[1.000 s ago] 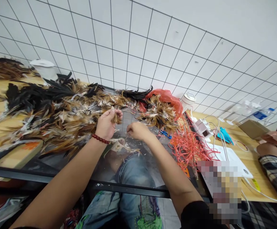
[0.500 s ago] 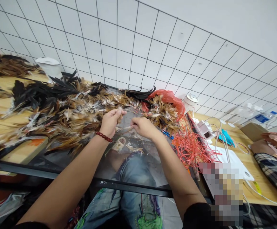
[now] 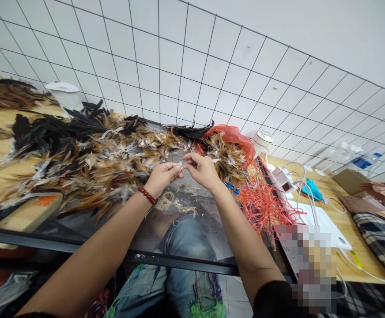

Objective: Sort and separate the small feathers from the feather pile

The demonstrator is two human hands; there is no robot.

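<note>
My left hand (image 3: 166,176), with a dark red bead bracelet (image 3: 146,195) at the wrist, is closed in a pinch above the see-through tabletop (image 3: 209,221). A tiny whitish bit shows at its fingertips, too small to name. My right hand (image 3: 203,171) meets it there, thumb and forefinger pinched at the same spot. What the right fingers grip is hidden. Beyond and left of my hands spreads a pile of brown and white feathers (image 3: 113,163). Long black feathers (image 3: 43,132) lie at its far left. Another feather bundle (image 3: 230,154) rests right of my right hand.
A red plastic bag (image 3: 235,134) sits behind the right bundle. Tangled red cords (image 3: 262,201), blue-handled scissors or pliers (image 3: 232,187) and a white power adapter (image 3: 282,179) are on the right. A white tub (image 3: 65,95) stands behind the feathers, before a wire grid (image 3: 159,62).
My hands, apart before, have come together and their fingertips now meet. The left hand turned inward and dropped slightly; the right rose slightly. The camera view shifted a little.
</note>
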